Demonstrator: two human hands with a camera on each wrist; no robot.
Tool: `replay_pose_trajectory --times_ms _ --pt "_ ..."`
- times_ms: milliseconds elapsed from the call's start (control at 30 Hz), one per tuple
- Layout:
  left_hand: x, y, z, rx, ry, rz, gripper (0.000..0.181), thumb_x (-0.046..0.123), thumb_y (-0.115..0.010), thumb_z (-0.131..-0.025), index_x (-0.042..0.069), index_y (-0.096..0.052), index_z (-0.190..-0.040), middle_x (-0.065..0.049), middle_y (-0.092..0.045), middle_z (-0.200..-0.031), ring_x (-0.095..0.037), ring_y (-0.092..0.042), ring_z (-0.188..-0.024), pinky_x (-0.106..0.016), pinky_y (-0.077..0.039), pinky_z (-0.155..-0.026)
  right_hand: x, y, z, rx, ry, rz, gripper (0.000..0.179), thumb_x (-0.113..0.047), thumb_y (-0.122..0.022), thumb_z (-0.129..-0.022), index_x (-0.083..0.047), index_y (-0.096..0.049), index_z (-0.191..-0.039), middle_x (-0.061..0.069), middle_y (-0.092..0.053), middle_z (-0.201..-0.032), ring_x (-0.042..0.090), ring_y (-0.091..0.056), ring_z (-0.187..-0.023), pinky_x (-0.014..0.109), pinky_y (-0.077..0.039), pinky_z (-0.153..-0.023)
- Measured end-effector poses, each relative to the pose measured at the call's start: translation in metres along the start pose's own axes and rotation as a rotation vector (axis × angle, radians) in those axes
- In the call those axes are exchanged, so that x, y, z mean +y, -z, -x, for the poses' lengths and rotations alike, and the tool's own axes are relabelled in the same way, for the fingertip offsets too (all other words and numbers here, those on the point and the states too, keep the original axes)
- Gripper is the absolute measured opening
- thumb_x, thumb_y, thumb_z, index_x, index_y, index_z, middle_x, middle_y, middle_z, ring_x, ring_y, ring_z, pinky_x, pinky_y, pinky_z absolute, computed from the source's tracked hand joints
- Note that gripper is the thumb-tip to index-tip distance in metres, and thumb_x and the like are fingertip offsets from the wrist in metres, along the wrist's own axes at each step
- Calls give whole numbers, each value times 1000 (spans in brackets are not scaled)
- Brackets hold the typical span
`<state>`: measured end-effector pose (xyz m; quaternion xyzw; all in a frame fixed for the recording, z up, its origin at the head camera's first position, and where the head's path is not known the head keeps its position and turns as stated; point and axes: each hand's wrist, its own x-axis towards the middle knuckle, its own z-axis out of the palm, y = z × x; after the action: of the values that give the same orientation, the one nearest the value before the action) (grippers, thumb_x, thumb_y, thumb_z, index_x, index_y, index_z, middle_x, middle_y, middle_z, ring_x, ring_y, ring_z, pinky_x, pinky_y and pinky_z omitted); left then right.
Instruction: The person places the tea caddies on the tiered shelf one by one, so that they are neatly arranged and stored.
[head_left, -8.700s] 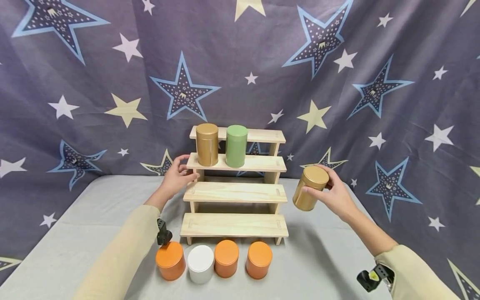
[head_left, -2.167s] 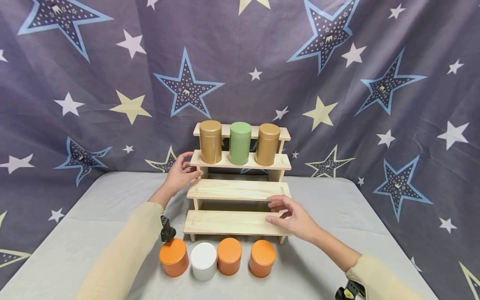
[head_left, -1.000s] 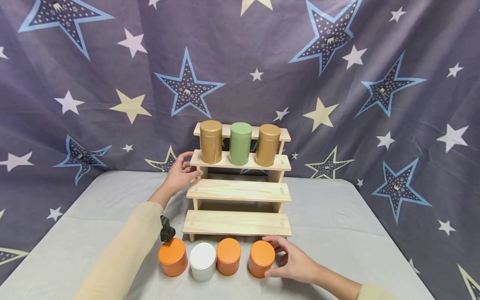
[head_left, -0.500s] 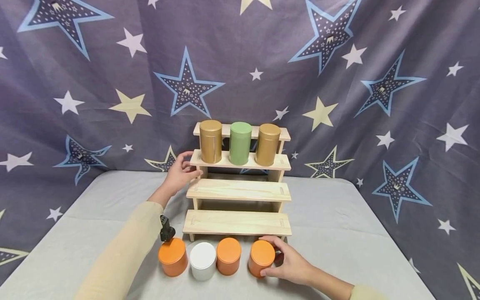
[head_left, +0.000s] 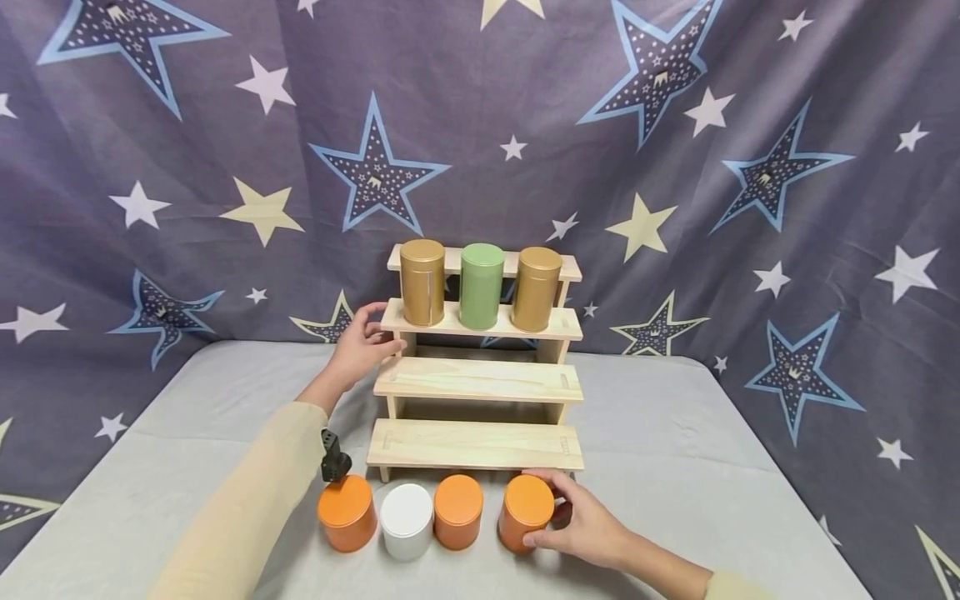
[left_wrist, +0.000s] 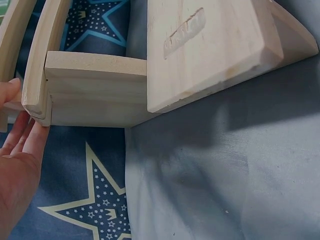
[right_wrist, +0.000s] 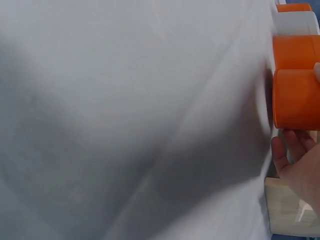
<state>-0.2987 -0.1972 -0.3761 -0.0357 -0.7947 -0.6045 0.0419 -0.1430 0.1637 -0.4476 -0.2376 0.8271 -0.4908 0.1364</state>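
My right hand (head_left: 588, 527) grips the rightmost short orange tin (head_left: 527, 508) from its right side, thumb in front and fingers behind. In the right wrist view, the fingers (right_wrist: 295, 145) curve round that tin (right_wrist: 300, 100). My left hand (head_left: 360, 346) holds the left end of a tiered wooden display shelf (head_left: 480, 379), at its second board from the top. The left wrist view shows the thumb and fingers on either side of the board's end (left_wrist: 37, 100). On that board stand a gold tin (head_left: 422, 287), a green tin (head_left: 481, 287) and another gold tin (head_left: 536, 292).
Left of the held tin stand another orange tin (head_left: 457, 515), a white tin (head_left: 407, 525) and a further orange tin (head_left: 347, 515), all in front of the shelf. A grey cloth (head_left: 675, 467) covers the table. Behind hangs a star-patterned curtain (head_left: 480, 108).
Earlier, my right hand carried a gold tin, which now stands right of the green one. That hand came down to the rightmost orange tin and grasped it; the tin has shifted slightly. My left hand stayed.
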Motion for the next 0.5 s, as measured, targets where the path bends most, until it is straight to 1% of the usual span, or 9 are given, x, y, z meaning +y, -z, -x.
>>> replay_pose_trajectory --times_ms 100,267,500 --pt "0 0 0 0 3 -5 74 4 -67 -83 15 -25 -143 -23 -52 -126 -35 -53 -117 -24 -48 -82 -3 3 -1 22 27 13 66 -30 -79 -74 -20 -47 -132 3 -57 -122 6 -54 -92 28 -51 -76" --pt "-2 0 -1 -1 -1 -1 74 5 -67 -83 15 -25 -144 -24 -52 -126 -35 -52 -119 -24 -48 -84 -10 8 -4 53 50 50 67 -33 -79 -73 -22 -47 -131 -1 -57 -123 5 -53 -94 29 -49 -78" --pt "-1 0 -1 -1 -7 4 74 4 -67 -83 14 -25 -143 -24 -52 -126 -35 -52 -119 -22 -48 -82 -17 12 -7 90 92 56 67 -30 -80 -73 -20 -47 -130 0 -59 -119 5 -53 -92 28 -49 -78"
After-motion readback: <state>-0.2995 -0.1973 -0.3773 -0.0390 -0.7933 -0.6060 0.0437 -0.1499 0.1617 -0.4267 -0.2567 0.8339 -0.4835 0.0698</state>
